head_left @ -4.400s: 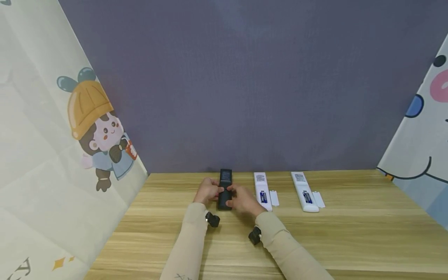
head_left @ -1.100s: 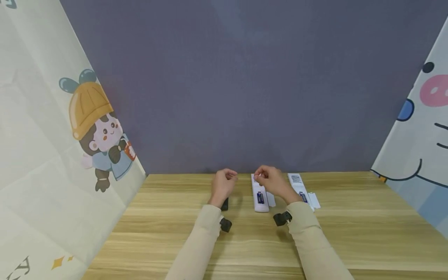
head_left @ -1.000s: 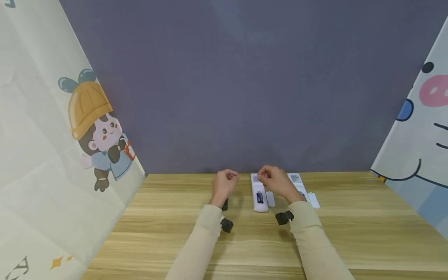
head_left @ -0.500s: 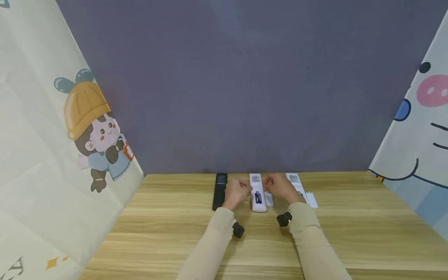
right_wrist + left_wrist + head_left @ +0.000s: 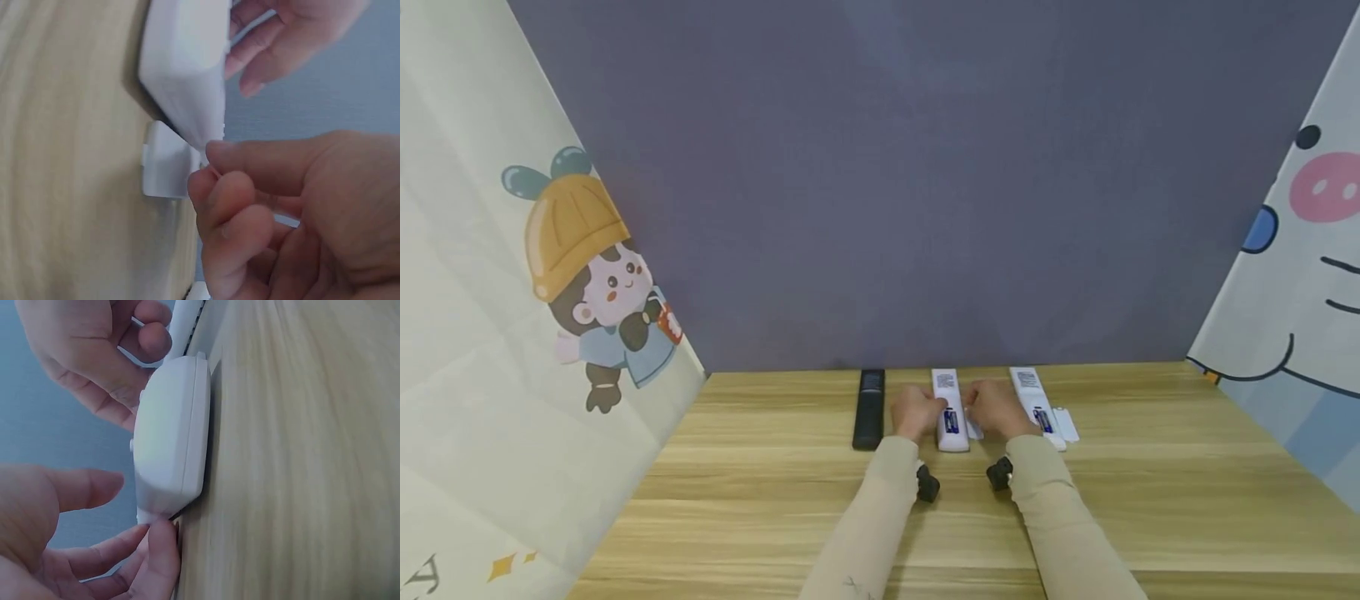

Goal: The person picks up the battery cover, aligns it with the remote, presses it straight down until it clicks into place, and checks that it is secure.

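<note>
My left hand (image 5: 917, 412) is at the left side of the middle white remote control (image 5: 952, 442), which lies back up with two blue batteries (image 5: 952, 422) in its uncovered compartment. In the left wrist view, its fingertips (image 5: 161, 540) touch the remote's side, and the thumb (image 5: 94, 489) is held apart above. On the remote's other side, my right hand (image 5: 997, 407) pinches an edge of the white battery cover (image 5: 167, 161) between thumb and index finger. The cover is beside the remote, partly hidden by that hand in the head view.
A black remote control (image 5: 868, 412) lies to the left. Another white remote control (image 5: 1028, 392) with batteries showing lies to the right, its loose cover (image 5: 1066, 423) beside it. A grey-blue panel (image 5: 940, 183) stands behind the wooden table (image 5: 760, 500).
Both hands have left the black remote and come to either side of the middle white one. In the last half second, the left moves nearer the white remote and the right lowers to its cover.
</note>
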Demonstrator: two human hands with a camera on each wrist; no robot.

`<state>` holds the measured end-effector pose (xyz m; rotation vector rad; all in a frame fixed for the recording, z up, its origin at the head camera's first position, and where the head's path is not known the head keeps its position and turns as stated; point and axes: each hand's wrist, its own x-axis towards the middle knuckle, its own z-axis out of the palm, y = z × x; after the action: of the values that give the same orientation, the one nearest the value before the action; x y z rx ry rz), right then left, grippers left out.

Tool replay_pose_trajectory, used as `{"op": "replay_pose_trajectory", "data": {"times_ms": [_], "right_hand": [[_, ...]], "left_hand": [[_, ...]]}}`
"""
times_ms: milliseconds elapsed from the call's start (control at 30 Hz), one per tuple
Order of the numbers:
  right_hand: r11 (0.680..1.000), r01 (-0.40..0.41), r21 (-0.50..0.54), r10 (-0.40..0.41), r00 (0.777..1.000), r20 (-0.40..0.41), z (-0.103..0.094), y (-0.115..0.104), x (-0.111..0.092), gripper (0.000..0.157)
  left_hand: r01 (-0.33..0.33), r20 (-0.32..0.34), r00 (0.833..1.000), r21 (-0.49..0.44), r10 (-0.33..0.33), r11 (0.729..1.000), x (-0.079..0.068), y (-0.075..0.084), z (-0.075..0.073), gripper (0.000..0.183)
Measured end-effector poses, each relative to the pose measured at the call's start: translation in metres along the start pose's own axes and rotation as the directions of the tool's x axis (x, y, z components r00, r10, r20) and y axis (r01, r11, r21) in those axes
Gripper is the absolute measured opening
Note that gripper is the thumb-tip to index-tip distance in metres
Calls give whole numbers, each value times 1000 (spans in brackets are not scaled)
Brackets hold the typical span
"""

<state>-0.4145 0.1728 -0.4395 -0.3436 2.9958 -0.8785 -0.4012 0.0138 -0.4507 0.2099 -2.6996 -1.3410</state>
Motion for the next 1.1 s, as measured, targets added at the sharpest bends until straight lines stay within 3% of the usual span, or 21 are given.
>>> {"op": "replay_pose_trajectory", "data": {"times_ms": [333, 600, 1100], "right_hand": [[994, -25, -104, 23, 1000, -18, 4, 3, 0, 8], [995, -54, -89, 55, 998, 4, 6, 2, 0, 8], [984, -43, -173, 41, 999, -16, 13, -3, -10, 14]], "left_hand": [[-3, -89, 996, 69, 9, 998, 6, 4, 12, 33], [30, -109, 994, 105, -18, 994, 13, 4, 18, 35], [88, -127, 989, 146, -69, 985, 6, 6, 17, 35]]}}
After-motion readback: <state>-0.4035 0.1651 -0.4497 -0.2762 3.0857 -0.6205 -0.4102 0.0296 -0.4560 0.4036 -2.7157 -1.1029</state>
